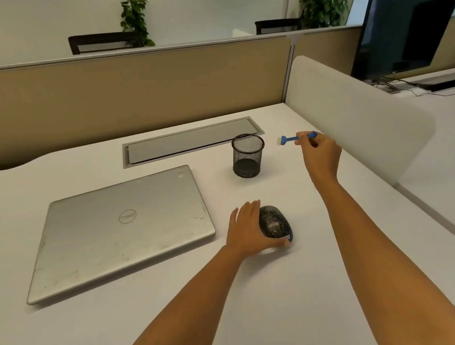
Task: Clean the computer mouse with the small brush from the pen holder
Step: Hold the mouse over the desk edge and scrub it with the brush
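Note:
A black computer mouse (275, 224) speckled with pale dust lies on the white desk (259, 293) near the middle. My left hand (246, 227) grips it from the left side, thumb under its near end. My right hand (320, 156) is raised to the right of the black mesh pen holder (248, 155) and pinches a small blue brush (289, 139) by its handle, the brush head pointing left above the desk. The pen holder stands upright and looks empty.
A closed silver laptop (124, 228) lies left of the mouse. A grey cable hatch (190, 141) sits behind the holder. A white divider panel (353, 117) rises on the right, with a dark monitor (406, 30) beyond. A beige partition (132, 98) closes the back.

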